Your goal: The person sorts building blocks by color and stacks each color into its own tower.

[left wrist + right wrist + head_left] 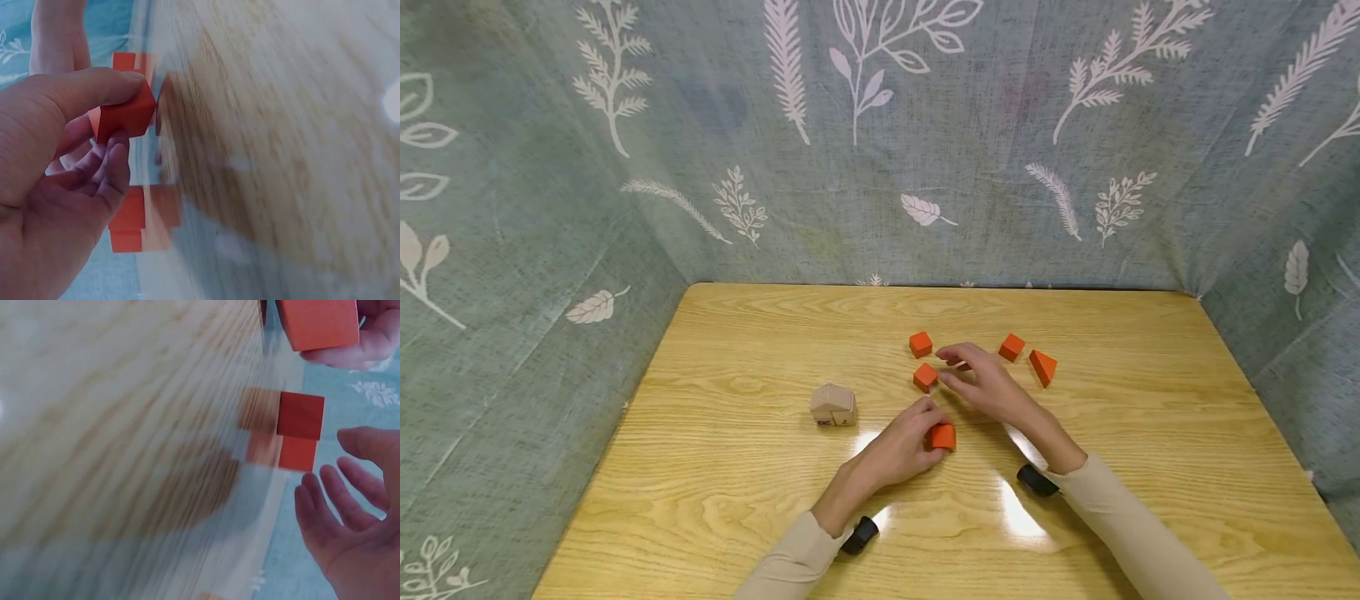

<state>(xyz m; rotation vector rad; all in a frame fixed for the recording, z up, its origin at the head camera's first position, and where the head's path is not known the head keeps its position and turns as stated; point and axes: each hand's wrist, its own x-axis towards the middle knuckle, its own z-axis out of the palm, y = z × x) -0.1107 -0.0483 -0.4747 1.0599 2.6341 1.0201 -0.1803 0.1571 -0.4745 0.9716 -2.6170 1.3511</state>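
My left hand (898, 446) pinches an orange block (942, 437) between thumb and fingers. In the left wrist view the thumb lies across the top of the held block (127, 115), with fingertips under it. My right hand (988, 385) reaches over the table with its fingers loosely bent and nothing between them. Just left of its fingertips sits an orange cube (926, 377), with another orange cube (921, 344) behind it. The right wrist view shows a gap between the right hand (356, 506) and the nearer cube (300, 415).
Beyond the right hand lie an orange cube (1011, 347) and an orange triangular block (1043, 367). A small house-shaped block of plain wood (833, 405) with dark marks stands left of the left hand. The glossy wooden table (737, 517) meets patterned cloth (820, 200) at its back and sides.
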